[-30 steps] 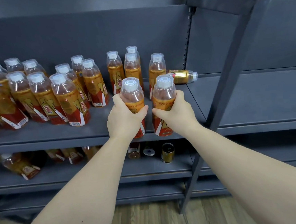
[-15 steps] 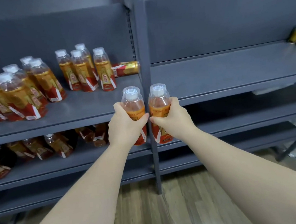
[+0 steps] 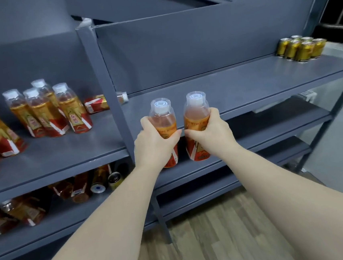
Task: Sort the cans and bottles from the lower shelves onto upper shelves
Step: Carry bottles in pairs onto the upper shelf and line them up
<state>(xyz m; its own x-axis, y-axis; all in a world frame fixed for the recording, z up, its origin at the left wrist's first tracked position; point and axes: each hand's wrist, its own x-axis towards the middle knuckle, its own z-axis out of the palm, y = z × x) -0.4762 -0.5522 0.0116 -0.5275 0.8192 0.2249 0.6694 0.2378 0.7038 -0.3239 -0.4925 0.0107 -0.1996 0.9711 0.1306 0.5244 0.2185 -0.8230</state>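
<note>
Standing upright side by side, the left bottle [image 3: 163, 118] is gripped by the left hand [image 3: 153, 144] and the right bottle [image 3: 196, 115] by the right hand [image 3: 211, 134], with fingers curled round each body. Both are held before the edge of the grey right shelf [image 3: 246, 85]. They are clear, filled with amber drink, with white caps and orange-red labels. A wooden floor [image 3: 218, 230] is seen below. A post [image 3: 109, 106] stands just left of the hands. Gold cans [image 3: 301, 49] are grouped at the far right. More bottles [image 3: 45, 112] stand on the left shelf [image 3: 68, 156]. On the lower shelf [image 3: 70, 219], lying bottles [image 3: 27, 213] and lying cans [image 3: 114, 178] are seen.
</note>
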